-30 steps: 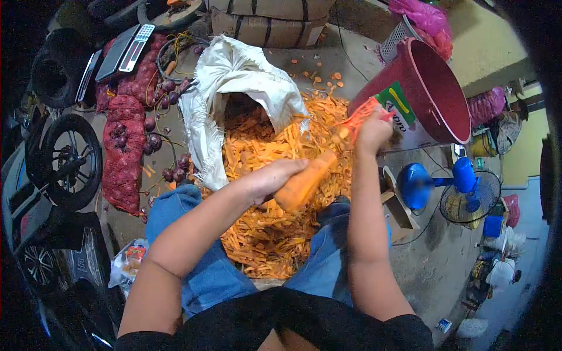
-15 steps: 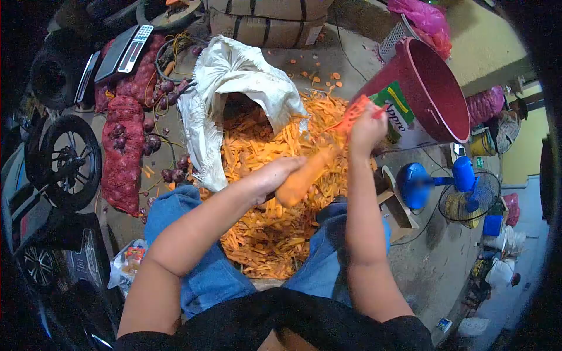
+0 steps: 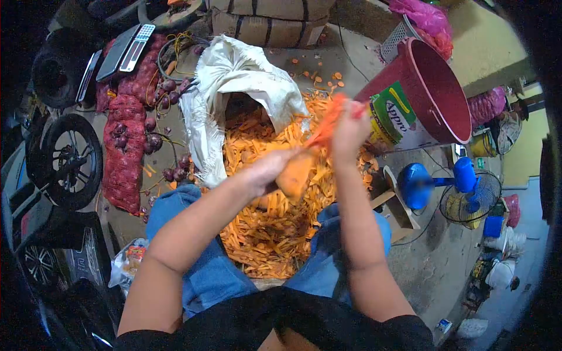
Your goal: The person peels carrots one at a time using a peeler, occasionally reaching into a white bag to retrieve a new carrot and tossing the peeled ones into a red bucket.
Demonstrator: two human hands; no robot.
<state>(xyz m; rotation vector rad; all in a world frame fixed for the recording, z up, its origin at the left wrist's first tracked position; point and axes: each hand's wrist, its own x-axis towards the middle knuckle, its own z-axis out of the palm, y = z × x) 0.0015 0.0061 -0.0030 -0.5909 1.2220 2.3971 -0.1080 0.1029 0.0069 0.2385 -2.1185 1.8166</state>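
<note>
My left hand (image 3: 268, 170) is wrapped round the thick end of a large orange carrot (image 3: 294, 178), above a heap of carrot peelings (image 3: 266, 231) between my knees. In my right hand (image 3: 352, 139) is a red-orange peeler (image 3: 329, 121), smeared by motion, which overlaps the far end of the carrot. A white woven sack (image 3: 231, 67) lies beyond my left hand, its mouth gaping over more peelings. To the right of my right hand, a dark red bucket (image 3: 436, 88) with a green and white label leans on its side.
Red net bags of onions (image 3: 123, 155) and a scale (image 3: 126, 54) are at left, near a motorbike wheel (image 3: 71, 161). Strapped bales (image 3: 272, 23) stand at the back. A blue fan (image 3: 417, 186) and an open cardboard box (image 3: 395, 213) sit at right.
My right hand and the peeler have moved left and slightly down, from beside the bucket to over the far end of the carrot. My left hand keeps its hold.
</note>
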